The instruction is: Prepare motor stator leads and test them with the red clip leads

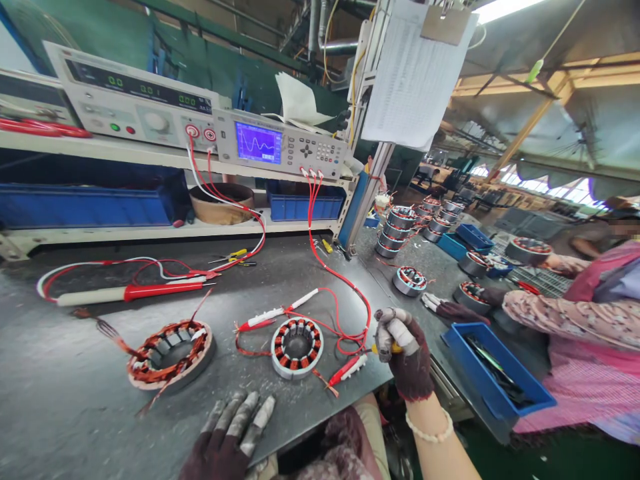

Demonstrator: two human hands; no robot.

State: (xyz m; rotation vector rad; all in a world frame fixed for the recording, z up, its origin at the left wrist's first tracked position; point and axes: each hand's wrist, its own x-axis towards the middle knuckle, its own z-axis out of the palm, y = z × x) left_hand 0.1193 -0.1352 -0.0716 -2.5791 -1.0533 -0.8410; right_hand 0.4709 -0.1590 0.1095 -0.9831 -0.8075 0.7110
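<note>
The person's left hand (217, 447), in a dark maroon glove with white-wrapped fingertips, lies open at the near edge of a grey metal workbench (65, 373), holding nothing. The right hand (404, 353), gloved alike, is curled closed around a small yellow-handled tool (395, 347) (mostly hidden by the fingers). Just beside it, a steel ring stator wound with copper-red coils (297, 347) lies flat on the bench, with thin red test leads (345, 330) looped around it and a white-and-red test clip (347, 370) near its right side. Farther left sits a larger wound stator (170, 353), and beyond it a long red-and-white probe (130, 292). To the right, a co-worker's gloved hand (457, 311), in a floral sleeve, is near a stator on the bench, behind a blue plastic tray (495, 370). Farther off stand stacked stators (395, 230), and on the shelf, a white tester with a blue waveform screen (266, 143).
</note>
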